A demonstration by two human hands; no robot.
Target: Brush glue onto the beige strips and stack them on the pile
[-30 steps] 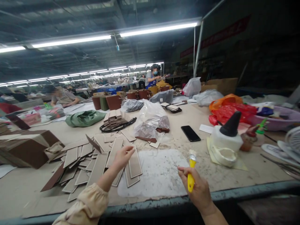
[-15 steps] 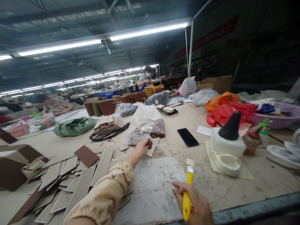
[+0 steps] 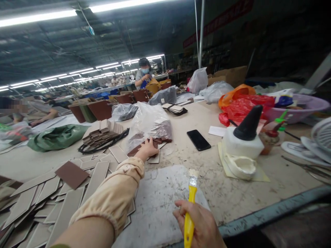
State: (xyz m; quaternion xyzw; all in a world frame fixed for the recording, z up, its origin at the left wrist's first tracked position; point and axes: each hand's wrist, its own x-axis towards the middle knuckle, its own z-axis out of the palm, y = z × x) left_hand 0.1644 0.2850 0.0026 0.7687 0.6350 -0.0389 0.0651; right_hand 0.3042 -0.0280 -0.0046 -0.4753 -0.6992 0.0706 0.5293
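My left hand (image 3: 148,149) reaches out over brown pieces (image 3: 136,148) at the mouth of a clear plastic bag (image 3: 150,120); its fingers are spread on them. My right hand (image 3: 199,222), low at the front, is closed around the yellow handle of a brush (image 3: 191,203), whose pale bristles point up and away. Between and below the hands lies a stained white sheet (image 3: 160,199). Many flat beige panels (image 3: 97,175) are heaped to the left, with a brown panel (image 3: 71,174) on top.
A black phone (image 3: 198,140) lies right of the bag. Further right stand a white container (image 3: 244,143) with a black cone, red bags (image 3: 245,108) and a purple basin (image 3: 302,110). A green bag (image 3: 55,136) is at left. A person in a mask (image 3: 143,74) works further back.
The view has swung right and down. My left hand has spread its fingers over the brown pieces by the bag. My right hand still holds the brush, now more upright.
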